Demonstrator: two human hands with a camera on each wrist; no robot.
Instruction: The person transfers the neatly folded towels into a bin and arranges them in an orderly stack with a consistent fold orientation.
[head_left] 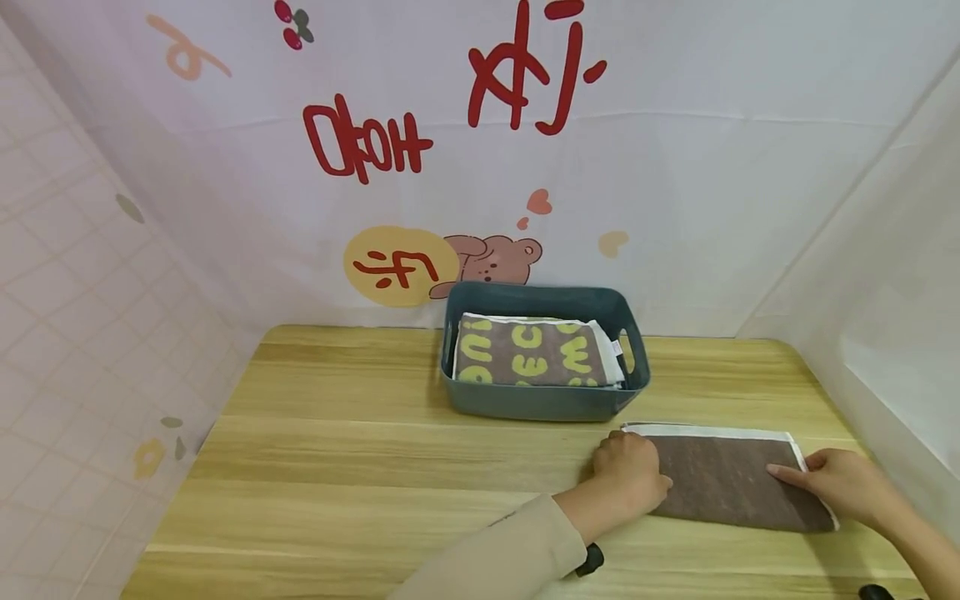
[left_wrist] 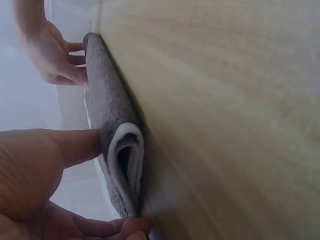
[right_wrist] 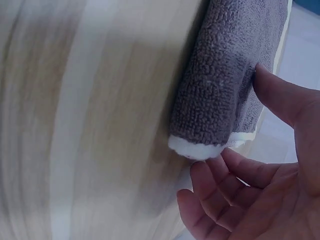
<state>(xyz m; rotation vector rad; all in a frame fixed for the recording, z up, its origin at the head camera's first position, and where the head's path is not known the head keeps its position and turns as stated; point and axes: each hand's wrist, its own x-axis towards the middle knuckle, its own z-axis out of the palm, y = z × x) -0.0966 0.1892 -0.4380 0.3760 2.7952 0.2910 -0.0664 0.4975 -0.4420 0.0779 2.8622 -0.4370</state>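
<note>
A folded brown towel (head_left: pixel 727 479) with white edging lies on the table at the right. My left hand (head_left: pixel 628 473) grips its left end; in the left wrist view the thumb (left_wrist: pixel 82 146) presses one side and the fingers meet the far edge of the open fold. At the opposite end my right hand (head_left: pixel 843 483) holds the towel, thumb on top. The right wrist view shows the fingers (right_wrist: pixel 215 192) curled under the white-edged end of the towel (right_wrist: pixel 215 85). Part of the left hand's fingers is hidden in the head view.
Behind the towel stands a dark teal basket (head_left: pixel 532 404) holding folded brown towels (head_left: pixel 551 350) with yellow-green letters. The wooden table (head_left: pixel 337 467) stretches to the left. A white printed cloth (head_left: pixel 675 183) hangs behind and along both sides.
</note>
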